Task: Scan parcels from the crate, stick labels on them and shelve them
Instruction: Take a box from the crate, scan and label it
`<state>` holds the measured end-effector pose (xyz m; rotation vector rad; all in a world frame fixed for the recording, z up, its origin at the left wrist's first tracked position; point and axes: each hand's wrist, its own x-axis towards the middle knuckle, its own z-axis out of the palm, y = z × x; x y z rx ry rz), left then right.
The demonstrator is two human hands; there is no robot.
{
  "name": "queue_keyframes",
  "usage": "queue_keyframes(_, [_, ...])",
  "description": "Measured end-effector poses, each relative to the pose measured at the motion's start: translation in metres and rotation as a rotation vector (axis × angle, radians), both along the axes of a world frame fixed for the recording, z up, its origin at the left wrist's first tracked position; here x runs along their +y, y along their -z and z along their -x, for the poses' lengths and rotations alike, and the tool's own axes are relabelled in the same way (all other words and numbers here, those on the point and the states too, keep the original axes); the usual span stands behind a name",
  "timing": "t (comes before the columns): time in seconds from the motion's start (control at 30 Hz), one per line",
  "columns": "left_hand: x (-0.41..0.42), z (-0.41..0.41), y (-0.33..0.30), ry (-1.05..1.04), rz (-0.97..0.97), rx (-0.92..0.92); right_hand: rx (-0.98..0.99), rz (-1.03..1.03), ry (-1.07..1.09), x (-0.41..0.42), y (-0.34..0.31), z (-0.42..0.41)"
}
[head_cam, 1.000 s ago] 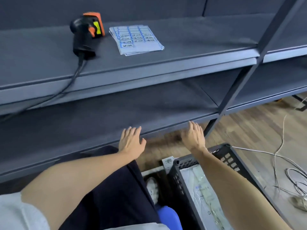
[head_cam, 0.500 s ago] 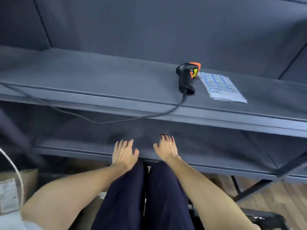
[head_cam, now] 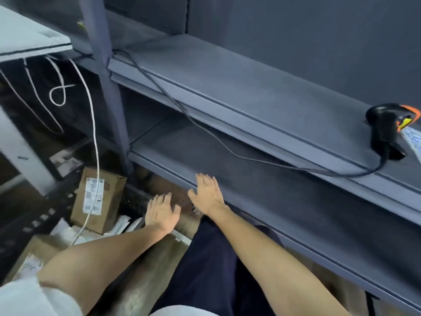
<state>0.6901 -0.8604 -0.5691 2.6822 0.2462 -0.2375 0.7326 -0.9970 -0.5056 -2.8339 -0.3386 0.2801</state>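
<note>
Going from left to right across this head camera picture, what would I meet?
White cable → cardboard parcel → left hand → right hand → black barcode scanner → label sheet at the right edge.

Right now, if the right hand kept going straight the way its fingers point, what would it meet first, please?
The right hand points into the lower shelf, fingertips at its front edge. Straight on looks free along the bare shelf board; depth is unclear.
</note>
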Motion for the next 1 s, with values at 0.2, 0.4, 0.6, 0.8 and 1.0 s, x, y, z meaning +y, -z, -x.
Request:
queue_keyframes(0.2, [0.046, 0.021, 0.031, -0.150, 0.073, 0.066, 0.077, -0.008, -0.161, 0.067, 0.026, 0.005])
queue_keyframes(0.4, [0.102, 0.025, 0.051, -0.419, 0.212, 0.092, 0.161, 0.024, -0.267, 0.116, 0.050, 0.004])
queue_keyframes(0.6, [0.151, 0.016, 0.071, -0.778, 0.596, 0.160, 0.229, 0.017, -0.283, 0.151, 0.072, -0.007])
queue_keyframes(0.8, [0.177, -0.003, 0.079, -1.150, 1.093, 0.209, 0.258, -0.032, -0.261, 0.163, 0.091, -0.018])
queue_keyframes(1.0, [0.216, -0.021, 0.213, -1.279, 1.407, 0.269, 0.312, -0.107, -0.163, 0.152, 0.103, -0.026])
